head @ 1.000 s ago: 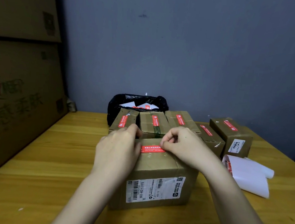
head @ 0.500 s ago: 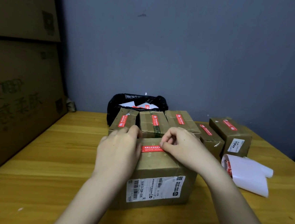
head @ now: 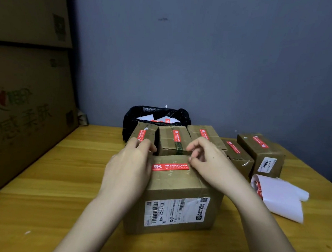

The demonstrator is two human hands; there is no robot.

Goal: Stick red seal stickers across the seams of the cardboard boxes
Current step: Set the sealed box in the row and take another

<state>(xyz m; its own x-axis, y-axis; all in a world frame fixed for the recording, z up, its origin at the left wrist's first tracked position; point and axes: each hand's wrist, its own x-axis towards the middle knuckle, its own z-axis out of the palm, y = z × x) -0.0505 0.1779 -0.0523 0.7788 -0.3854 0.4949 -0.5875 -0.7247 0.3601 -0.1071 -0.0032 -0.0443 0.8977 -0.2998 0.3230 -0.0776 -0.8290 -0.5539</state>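
Note:
A brown cardboard box point(head: 174, 188) with a white shipping label on its front stands on the table before me. A red seal sticker point(head: 170, 167) lies across the seam on its top. My left hand point(head: 130, 166) rests flat on the box's left top edge, thumb at the sticker's left end. My right hand point(head: 208, 161) has its fingers curled, fingertips at the sticker's right end. Behind it stand several smaller boxes point(head: 173, 139), each with a red sticker on top.
A roll of sticker backing paper point(head: 274, 196) lies on the wooden table point(head: 48, 176) at the right. A black bag point(head: 154, 115) with scraps sits against the grey wall. Large cartons point(head: 20, 94) are stacked at the left.
My right hand's fingers have shifted slightly right, uncovering the sticker's right end. My left hand has barely moved. The sticker now lies flat and fully visible.

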